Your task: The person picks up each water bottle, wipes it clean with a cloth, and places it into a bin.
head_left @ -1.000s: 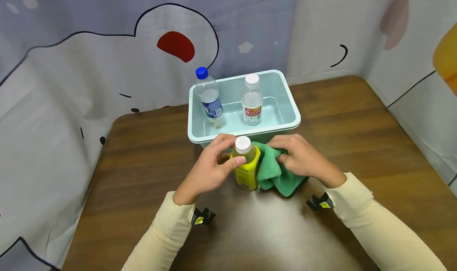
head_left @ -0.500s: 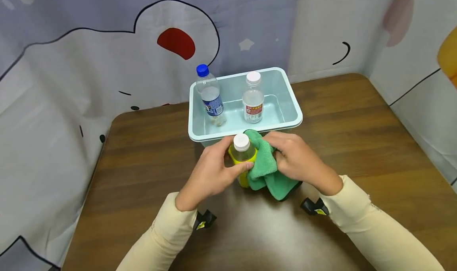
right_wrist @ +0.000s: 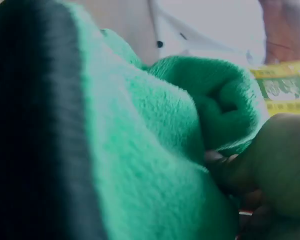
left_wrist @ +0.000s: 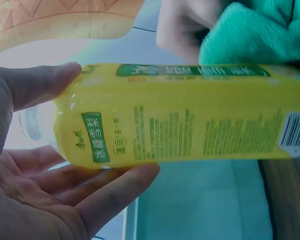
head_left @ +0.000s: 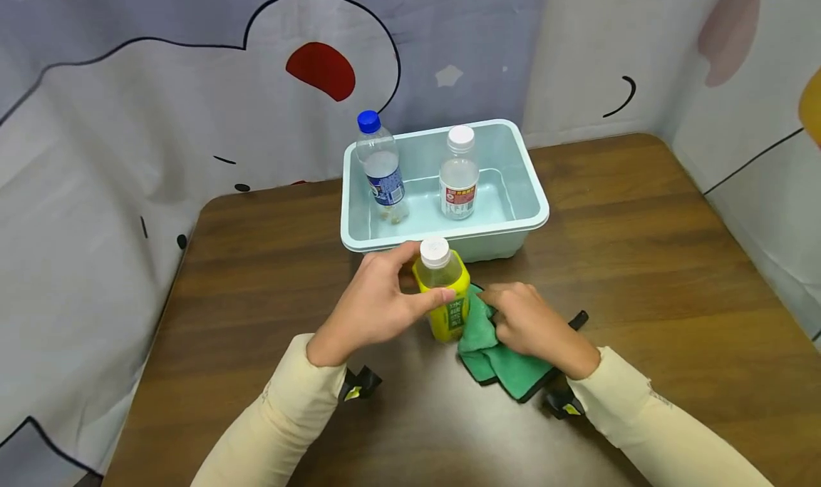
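Observation:
My left hand holds a drink bottle with a yellow label and white cap, upright at the near side of the tub. The thumb lies across its front and the fingers go behind it. In the left wrist view the label of the bottle shows green panels and a barcode. To the right, my right hand grips a crumpled green cloth with black edging, right beside the bottle. Folds of the cloth fill most of the right wrist view, partly hiding the fingers.
A pale blue plastic tub stands behind the bottle on the wooden table. Inside it are a clear bottle with a blue cap and a clear bottle with a white cap. A patterned curtain hangs behind.
My right hand first brought the cloth over the bottle's side, then moved down and toward me with it, uncovering the label's front. The left hand keeps hold of the bottle.

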`<state>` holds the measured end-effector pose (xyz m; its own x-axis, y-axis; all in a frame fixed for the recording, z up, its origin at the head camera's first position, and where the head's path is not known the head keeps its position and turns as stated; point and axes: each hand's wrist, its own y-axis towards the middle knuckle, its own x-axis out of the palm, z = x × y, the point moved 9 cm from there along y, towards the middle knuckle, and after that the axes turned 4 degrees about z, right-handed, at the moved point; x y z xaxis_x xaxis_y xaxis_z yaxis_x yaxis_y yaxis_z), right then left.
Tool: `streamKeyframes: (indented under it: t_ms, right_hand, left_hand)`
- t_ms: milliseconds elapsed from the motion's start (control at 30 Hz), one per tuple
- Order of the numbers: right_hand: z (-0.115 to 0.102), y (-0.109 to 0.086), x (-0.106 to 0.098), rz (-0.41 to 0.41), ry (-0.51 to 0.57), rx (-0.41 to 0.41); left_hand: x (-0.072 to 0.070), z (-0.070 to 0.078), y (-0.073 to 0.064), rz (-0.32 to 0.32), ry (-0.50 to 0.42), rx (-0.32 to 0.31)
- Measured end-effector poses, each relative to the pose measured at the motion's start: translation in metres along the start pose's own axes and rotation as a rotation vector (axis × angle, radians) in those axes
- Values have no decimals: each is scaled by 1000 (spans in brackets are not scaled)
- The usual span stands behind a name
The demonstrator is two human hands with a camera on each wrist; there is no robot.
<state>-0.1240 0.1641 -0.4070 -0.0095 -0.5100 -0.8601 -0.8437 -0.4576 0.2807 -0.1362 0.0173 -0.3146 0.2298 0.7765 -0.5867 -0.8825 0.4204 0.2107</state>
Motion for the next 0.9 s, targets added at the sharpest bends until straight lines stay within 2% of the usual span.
streamKeyframes:
  t_ms: [133,267,400,567,900]
  right_hand:
    - [1,-10,-25,158,96,-27]
    - [1,-19,-53,321,176,-81]
    - [-1,-25,-75,422,249,-113]
    - [-6,-30,-96,500,309,-124]
    - [-19,-36,-125,557,379,-171]
  left_hand:
    - [-5,5,0,-25,-84,-19]
    - [-15,14,1,-27,-91,-21]
    - [-30,25,3,-3,-102,-9]
    - [-44,36,4,2,-93,7]
    - [-59,52,8,0,-29,34]
